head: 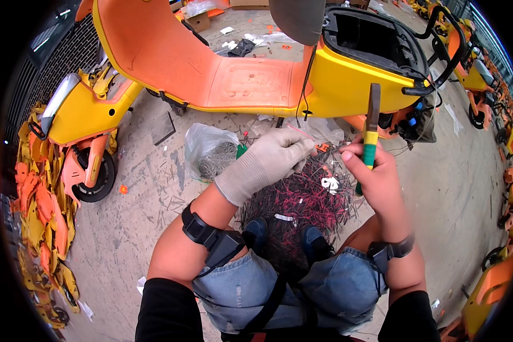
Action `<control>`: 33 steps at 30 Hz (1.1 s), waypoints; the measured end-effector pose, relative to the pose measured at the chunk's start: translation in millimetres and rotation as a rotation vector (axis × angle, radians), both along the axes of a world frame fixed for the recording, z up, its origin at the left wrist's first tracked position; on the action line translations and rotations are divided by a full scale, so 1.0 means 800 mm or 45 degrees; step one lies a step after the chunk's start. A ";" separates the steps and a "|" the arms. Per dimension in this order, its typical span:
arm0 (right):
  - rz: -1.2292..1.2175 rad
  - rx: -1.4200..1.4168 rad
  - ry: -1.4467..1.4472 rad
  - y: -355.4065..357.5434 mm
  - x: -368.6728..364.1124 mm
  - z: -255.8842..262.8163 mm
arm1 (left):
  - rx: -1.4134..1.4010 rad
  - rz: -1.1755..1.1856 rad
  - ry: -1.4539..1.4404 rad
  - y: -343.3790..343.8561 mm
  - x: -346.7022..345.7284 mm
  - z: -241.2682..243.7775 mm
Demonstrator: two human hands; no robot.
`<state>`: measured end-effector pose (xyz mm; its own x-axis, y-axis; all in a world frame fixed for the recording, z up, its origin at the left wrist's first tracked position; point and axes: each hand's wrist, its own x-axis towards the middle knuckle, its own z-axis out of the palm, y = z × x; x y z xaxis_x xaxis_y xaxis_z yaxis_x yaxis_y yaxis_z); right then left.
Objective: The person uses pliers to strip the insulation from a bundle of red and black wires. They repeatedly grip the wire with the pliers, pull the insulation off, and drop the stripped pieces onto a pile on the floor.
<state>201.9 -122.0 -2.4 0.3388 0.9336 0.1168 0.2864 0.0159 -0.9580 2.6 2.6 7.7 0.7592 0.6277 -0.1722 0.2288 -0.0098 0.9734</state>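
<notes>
My left hand (278, 156), in a light grey knit glove, pinches a thin pink piece of wire or sleeve (300, 131) between its fingertips. Bare, my right hand (374, 171) grips pliers or cutters (371, 137) with green and yellow handles, their metal head pointing up and away. Its thumb and forefinger are brought together near the left fingertips; whether they pinch anything cannot be told. Below both hands lies a heap of cut black and pink pieces (299, 196) on the floor. A clear plastic bag (209, 151) holding thin grey strands stands left of the gloved hand.
A yellow and orange scooter body (256, 83) with an open black seat compartment (374, 36) spans the space ahead. Another scooter body (79, 111) stands at left, beside piled body panels (47, 205). More scooters line the right. My shoes (312, 241) touch the heap's near edge.
</notes>
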 end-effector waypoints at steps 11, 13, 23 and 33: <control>0.077 0.197 -0.451 0.000 -0.025 -0.006 | -0.016 -0.214 0.006 -0.017 0.011 -0.013; 0.069 0.190 -0.445 0.000 -0.023 -0.005 | -0.048 -0.210 -0.005 -0.017 0.010 -0.013; 0.047 0.078 -0.222 0.000 -0.022 -0.004 | -0.313 -0.234 -0.127 -0.019 0.007 -0.003; 0.049 0.069 -0.043 -0.002 -0.024 0.006 | -0.583 -0.168 -0.250 -0.023 0.007 0.008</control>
<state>183.0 -123.8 2.7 0.2981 0.9377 0.1784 0.3168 0.0791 -0.9452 8.2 -15.7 14.3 0.8725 0.4181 -0.2530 0.0669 0.4107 0.9093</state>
